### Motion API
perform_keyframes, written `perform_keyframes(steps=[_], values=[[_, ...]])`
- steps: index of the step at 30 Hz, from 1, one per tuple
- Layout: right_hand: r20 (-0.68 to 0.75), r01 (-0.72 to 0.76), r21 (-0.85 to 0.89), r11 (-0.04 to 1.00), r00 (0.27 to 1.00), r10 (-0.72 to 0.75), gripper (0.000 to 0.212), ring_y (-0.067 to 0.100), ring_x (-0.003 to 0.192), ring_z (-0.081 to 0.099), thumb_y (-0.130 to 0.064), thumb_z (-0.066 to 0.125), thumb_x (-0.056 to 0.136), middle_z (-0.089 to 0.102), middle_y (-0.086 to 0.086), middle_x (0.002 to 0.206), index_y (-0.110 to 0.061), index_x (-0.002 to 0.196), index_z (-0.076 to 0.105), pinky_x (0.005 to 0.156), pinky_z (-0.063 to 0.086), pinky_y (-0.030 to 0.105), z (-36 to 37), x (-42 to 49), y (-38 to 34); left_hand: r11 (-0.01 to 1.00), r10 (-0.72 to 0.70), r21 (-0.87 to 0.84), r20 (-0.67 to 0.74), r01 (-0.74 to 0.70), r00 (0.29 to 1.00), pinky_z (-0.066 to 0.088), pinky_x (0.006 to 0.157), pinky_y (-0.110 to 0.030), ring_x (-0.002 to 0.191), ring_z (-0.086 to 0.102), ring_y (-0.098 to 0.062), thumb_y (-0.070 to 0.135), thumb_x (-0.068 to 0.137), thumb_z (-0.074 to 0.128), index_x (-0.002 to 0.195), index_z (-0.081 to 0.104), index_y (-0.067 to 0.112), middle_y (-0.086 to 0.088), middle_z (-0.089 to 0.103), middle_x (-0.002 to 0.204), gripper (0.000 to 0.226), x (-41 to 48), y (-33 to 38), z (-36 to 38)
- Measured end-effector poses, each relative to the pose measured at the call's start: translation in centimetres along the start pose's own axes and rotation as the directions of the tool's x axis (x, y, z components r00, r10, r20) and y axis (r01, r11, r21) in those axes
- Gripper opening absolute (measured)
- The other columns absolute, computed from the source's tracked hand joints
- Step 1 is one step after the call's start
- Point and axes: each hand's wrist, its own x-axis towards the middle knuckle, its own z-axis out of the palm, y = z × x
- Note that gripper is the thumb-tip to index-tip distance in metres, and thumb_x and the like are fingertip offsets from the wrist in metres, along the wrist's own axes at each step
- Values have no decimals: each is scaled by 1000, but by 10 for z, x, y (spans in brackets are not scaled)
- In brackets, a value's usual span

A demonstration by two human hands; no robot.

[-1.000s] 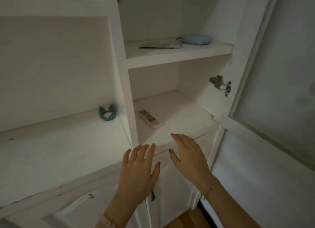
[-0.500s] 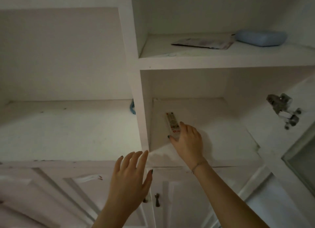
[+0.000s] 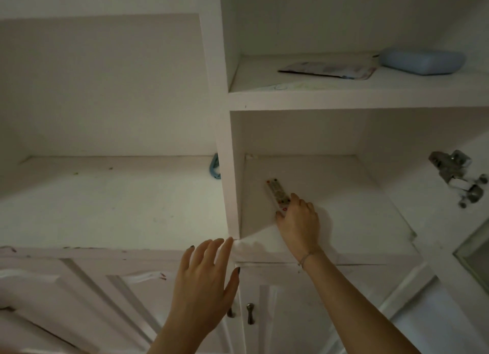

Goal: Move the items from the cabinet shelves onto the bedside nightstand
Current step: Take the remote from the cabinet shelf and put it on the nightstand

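Head view: the remote [image 3: 275, 193] lies on the lower shelf [image 3: 357, 208], toward its left side. The right hand [image 3: 299, 221] grips the remote's near end, fingers curled over the top and thumb at its left edge. Just left of the remote stands the white divider [image 3: 225, 168], with a blue clip [image 3: 214, 167] behind it. Above the remote, the upper shelf [image 3: 344, 99] carries a flat packet [image 3: 328, 70] and a blue case [image 3: 420, 61]. Right of the remote, open shelf board runs toward a metal hinge [image 3: 455, 173]. Below-left of the remote, the left hand [image 3: 203, 282] hovers released, fingers straight, fingertips near the shelf's front edge.
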Motion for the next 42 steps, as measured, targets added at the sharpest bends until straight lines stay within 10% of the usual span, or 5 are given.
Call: perform_keyframes(steps=[12,18,22,25,42], values=[[-90,-52,247,968,993,76,58,27,103,52,-21,66,82,62,9,120,-12,135,45,81,46,33,-46,-70,18,888,-8,-456,93,50,996,24,104,-19,131,36,-8,42,98,38,145,32,26,13,38,141,50,3,26,-2],[-128,-14,341,940,990,61,59,9,90,49,-20,71,80,60,6,110,-16,134,47,71,35,6,-65,-120,14,149,-129,-884,427,444,895,38,99,-28,119,49,-10,32,97,44,133,46,28,10,51,132,36,26,45,-13],[-116,1,352,936,992,43,60,3,91,46,-21,71,79,58,3,110,-18,134,46,73,32,3,-67,-142,14,-413,-92,-764,576,495,812,42,101,-42,117,56,-24,24,95,44,125,53,8,-6,61,124,35,37,49,-17],[-107,1,354,935,993,40,59,2,92,46,-22,70,80,58,2,112,-19,134,46,75,33,5,-68,-151,13,-592,-27,-639,625,491,780,43,100,-45,118,57,-27,28,90,47,122,57,4,-12,63,124,42,35,46,-18],[69,146,401,904,980,-189,58,3,94,45,-18,75,75,59,-3,115,-19,128,51,74,32,3,-53,-183,-20,-657,-238,-677,604,332,761,45,95,-46,114,60,-29,34,92,40,121,58,2,-14,66,119,47,-32,9,-38]])
